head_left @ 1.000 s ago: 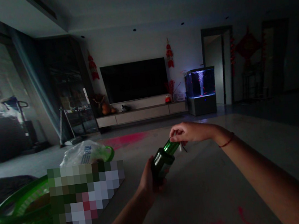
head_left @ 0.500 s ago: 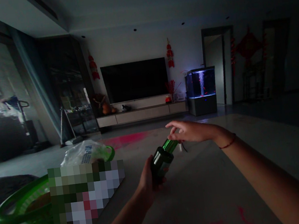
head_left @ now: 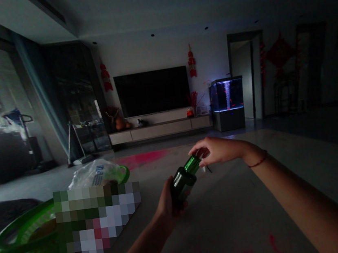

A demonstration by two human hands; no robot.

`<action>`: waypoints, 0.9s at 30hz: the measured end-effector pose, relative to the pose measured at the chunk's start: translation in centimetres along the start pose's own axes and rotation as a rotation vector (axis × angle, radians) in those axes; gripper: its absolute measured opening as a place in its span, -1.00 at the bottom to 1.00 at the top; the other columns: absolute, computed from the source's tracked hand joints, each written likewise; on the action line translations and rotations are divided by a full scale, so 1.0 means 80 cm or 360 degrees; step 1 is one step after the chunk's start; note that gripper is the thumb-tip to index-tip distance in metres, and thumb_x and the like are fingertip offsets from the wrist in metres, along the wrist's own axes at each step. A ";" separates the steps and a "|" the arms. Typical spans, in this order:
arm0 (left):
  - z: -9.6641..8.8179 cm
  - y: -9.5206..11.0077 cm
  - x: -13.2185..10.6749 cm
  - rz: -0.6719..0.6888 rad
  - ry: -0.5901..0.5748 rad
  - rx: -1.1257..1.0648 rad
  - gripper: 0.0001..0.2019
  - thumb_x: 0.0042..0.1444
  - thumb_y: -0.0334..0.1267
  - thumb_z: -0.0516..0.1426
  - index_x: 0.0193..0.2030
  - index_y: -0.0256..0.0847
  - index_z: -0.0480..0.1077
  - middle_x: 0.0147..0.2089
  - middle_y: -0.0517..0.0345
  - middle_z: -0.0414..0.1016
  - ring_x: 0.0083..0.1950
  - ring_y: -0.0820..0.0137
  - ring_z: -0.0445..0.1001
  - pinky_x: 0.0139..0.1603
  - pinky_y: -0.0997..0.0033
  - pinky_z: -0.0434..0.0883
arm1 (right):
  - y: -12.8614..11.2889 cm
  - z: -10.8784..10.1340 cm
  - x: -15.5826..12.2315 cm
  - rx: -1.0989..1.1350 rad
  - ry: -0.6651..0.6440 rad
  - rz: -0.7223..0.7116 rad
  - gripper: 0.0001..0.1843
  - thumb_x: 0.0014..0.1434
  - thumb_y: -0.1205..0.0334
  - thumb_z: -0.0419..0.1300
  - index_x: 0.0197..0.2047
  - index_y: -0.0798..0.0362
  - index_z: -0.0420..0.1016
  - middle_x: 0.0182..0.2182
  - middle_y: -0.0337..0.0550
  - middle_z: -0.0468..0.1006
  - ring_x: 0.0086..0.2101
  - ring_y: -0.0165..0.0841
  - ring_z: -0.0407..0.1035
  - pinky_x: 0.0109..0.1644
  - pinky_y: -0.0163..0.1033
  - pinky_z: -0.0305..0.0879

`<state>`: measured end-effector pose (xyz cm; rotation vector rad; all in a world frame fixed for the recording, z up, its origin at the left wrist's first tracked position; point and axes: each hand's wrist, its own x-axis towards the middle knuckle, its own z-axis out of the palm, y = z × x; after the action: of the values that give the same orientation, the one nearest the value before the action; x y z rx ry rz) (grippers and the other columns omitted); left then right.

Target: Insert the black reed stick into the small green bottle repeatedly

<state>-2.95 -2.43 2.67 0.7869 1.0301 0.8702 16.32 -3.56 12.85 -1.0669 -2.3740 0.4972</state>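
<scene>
A dark green bottle (head_left: pixel 181 184) with a shiny green cap (head_left: pixel 192 164) is held tilted up to the right over the table. My left hand (head_left: pixel 170 203) is wrapped round the bottle's body. At the cap's upper end, my right hand (head_left: pixel 209 150) has its fingers curled about it, thumb on the near side. The fingertips behind the cap are partly hidden. Just beyond the cap, a small pale object with a dark cord (head_left: pixel 205 169) lies on the table, partly covered by my right hand.
On the left of the table (head_left: pixel 228 209) stands a green basket (head_left: pixel 12 234) with a plastic bag (head_left: pixel 90 173) in it. A pixelated patch hides the area beside it. Pink stains mark the tabletop. Further back are a television (head_left: pixel 152 91) and a lit fish tank (head_left: pixel 226 94).
The fingers of my right hand, stretched out above the cap before, have curled down around its end. My left hand and the bottle have hardly moved.
</scene>
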 end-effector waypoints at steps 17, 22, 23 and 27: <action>0.001 0.002 -0.001 0.0032 0.0021 0.0025 -0.56 0.06 0.09 -0.14 -0.33 -0.29 0.27 -0.54 0.17 0.35 -0.73 0.56 0.21 -0.75 0.59 -0.05 | 0.010 0.002 -0.001 0.0167 -0.0175 0.0263 -0.53 0.08 0.01 0.04 -0.05 0.19 0.24 -0.45 -0.11 0.43 -0.51 -0.46 0.32 -0.47 -0.36 0.27; 0.000 0.002 0.001 0.0008 0.0020 0.0009 -0.57 0.06 0.09 -0.14 -0.31 -0.28 0.26 -0.52 0.16 0.36 -0.73 0.55 0.22 -0.75 0.60 -0.04 | 0.007 -0.005 -0.005 0.0020 -0.0120 0.0045 -0.48 0.01 0.16 0.16 0.05 0.08 0.20 -0.28 -0.12 0.42 -0.36 -0.45 0.33 -0.32 -0.36 0.25; -0.001 0.002 0.001 0.0005 0.0020 0.0004 -0.57 0.06 0.09 -0.13 -0.30 -0.28 0.26 -0.51 0.16 0.37 -0.72 0.55 0.22 -0.75 0.59 -0.03 | 0.007 -0.006 -0.006 0.0036 -0.0107 0.0046 -0.43 0.01 0.15 0.16 0.09 0.07 0.16 -0.24 -0.10 0.42 -0.35 -0.45 0.33 -0.31 -0.36 0.25; 0.000 0.001 0.000 0.0021 0.0005 0.0019 -0.57 0.06 0.08 -0.13 -0.28 -0.28 0.27 -0.51 0.16 0.36 -0.71 0.54 0.23 -0.74 0.59 -0.04 | 0.004 -0.006 -0.005 0.0140 -0.0082 0.0165 -0.36 0.04 0.03 0.11 0.13 0.13 0.09 -0.24 -0.04 0.43 -0.40 -0.45 0.34 -0.38 -0.37 0.26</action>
<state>-2.95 -2.44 2.75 0.8031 1.0345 0.8772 17.02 -3.64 12.95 -1.1545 -2.3265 0.6674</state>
